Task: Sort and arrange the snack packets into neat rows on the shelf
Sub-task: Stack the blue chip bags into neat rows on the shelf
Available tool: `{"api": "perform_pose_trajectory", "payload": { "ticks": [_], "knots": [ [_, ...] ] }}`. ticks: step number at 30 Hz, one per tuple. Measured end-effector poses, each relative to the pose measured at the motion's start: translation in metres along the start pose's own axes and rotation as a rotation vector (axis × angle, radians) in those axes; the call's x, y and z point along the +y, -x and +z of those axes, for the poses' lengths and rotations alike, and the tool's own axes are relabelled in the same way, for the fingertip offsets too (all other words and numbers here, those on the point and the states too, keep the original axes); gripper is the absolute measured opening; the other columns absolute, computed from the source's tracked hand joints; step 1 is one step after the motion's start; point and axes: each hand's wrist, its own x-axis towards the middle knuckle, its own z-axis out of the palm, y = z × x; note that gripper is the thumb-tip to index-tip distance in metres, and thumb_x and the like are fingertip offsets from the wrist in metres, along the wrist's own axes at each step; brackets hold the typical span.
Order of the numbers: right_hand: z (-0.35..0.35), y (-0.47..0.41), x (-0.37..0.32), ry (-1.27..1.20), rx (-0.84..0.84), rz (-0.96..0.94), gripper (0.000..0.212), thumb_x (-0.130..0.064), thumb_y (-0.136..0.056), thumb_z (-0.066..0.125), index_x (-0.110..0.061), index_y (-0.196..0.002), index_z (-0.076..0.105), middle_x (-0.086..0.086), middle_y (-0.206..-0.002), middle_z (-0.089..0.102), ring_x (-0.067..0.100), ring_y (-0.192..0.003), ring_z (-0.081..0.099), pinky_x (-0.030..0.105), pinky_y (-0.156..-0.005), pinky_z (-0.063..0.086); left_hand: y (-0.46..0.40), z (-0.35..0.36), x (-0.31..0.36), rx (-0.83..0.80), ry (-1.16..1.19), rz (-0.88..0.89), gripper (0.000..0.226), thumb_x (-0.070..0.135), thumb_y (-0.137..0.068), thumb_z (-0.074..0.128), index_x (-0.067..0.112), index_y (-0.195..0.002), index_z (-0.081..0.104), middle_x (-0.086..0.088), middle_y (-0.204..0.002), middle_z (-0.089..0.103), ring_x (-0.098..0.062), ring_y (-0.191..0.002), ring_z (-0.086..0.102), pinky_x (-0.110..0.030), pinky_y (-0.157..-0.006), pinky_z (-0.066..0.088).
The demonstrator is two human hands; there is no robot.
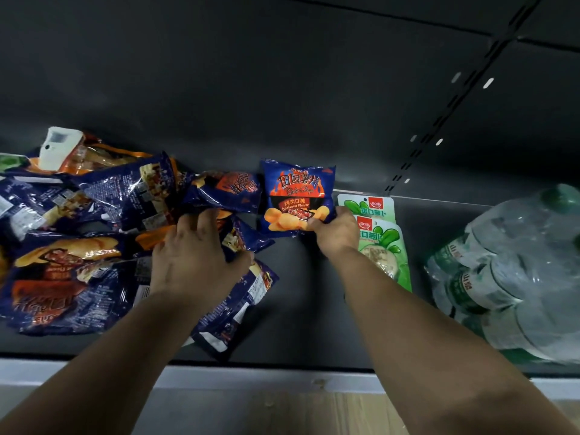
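A blue barbecue chip packet (296, 199) stands upright against the shelf's back wall, and my right hand (334, 232) pinches its lower right corner. To its left lies a jumbled pile of several blue chip packets (94, 215). My left hand (194, 255) reaches into that pile, fingers curled round a packet (226, 191) lying sideways, thumb against another packet (241, 296) under the palm. The dark shelf (301, 293) carries all of them.
Two green radish snack packets (381, 243) lie just right of my right hand. A shrink-wrapped pack of water bottles (514, 271) fills the right end. A white device (59, 147) sits on orange packets at the back left. The shelf's pale front edge (282, 378) runs below.
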Motion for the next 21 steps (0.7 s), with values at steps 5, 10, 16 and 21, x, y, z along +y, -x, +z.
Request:
{"api": "perform_pose_trajectory", "payload": {
  "ticks": [5,10,16,21],
  "knots": [
    [-0.021,0.001,-0.001,-0.353,-0.001,-0.040,0.012,-0.006,-0.081,0.069,-0.012,-0.082,0.060,0.004,-0.080,0.063,0.021,-0.077,0.059,0.035,-0.077,0.051,-0.004,0.002,0.037,0.277,0.370,0.223,0.064,0.047,-0.079,0.061,0.009,-0.130,0.049,-0.012,-0.125,0.047,-0.030,-0.117,0.045,-0.035,-0.097,0.035],
    [-0.067,0.014,-0.001,-0.713,-0.199,0.019,0.014,-0.003,-0.090,0.060,-0.014,-0.085,0.055,0.007,-0.090,0.064,0.018,-0.080,0.062,0.026,-0.069,0.055,-0.005,0.027,0.078,0.187,0.662,0.174,0.069,0.037,-0.080,0.068,0.015,-0.138,0.039,-0.003,-0.137,0.040,-0.016,-0.128,0.036,-0.016,-0.093,0.026],
    [-0.088,0.029,0.004,-0.855,-0.301,0.078,0.017,0.000,-0.091,0.056,-0.013,-0.081,0.053,0.006,-0.084,0.062,0.015,-0.072,0.060,0.024,-0.064,0.051,0.000,0.055,0.100,0.009,1.074,-0.318,0.084,0.043,-0.076,0.073,0.012,-0.144,0.033,-0.006,-0.143,0.044,-0.023,-0.129,0.045,-0.035,-0.105,0.038],
    [-0.094,0.033,0.000,-0.945,-0.328,0.095,0.013,-0.004,-0.091,0.058,-0.012,-0.083,0.054,0.004,-0.078,0.067,0.012,-0.067,0.066,0.025,-0.069,0.056,0.008,0.066,0.104,-0.052,1.239,-0.457,0.082,0.048,-0.069,0.077,0.014,-0.136,0.043,-0.004,-0.132,0.055,-0.023,-0.119,0.053,-0.039,-0.100,0.044]
  ]
}}
